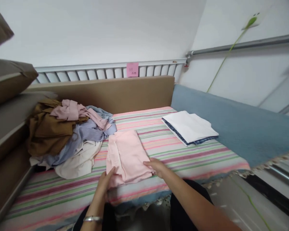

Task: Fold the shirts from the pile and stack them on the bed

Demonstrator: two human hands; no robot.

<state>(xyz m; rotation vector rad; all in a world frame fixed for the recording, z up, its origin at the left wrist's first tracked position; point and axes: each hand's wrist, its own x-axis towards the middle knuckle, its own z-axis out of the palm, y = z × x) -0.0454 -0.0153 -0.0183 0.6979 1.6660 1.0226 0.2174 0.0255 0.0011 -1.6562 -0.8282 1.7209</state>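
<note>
White walls [115, 29] meeting in corner. White radiator [91, 73] (pink note [132, 70] stuck on front) behind brown panel [125, 93]. Grey pipe [245, 45] along right wall; green cord [227, 54] hanging from outlet [257, 16]. Striped cover [195, 166], blue fabric-covered side [231, 122] at right. Soft light.

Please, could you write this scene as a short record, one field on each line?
Left hand: touching the near left edge of a folded, pale pink cloth garment
Right hand: touching its near right corner
Hold: firmness cannot be told
Surface: multicoloured striped fabric cover
Left side: crumpled heap of brown, pink, blue and white garments
Right side: flat, folded white cloth over dark blue checked cloth
Behind: long brown padded board
</note>
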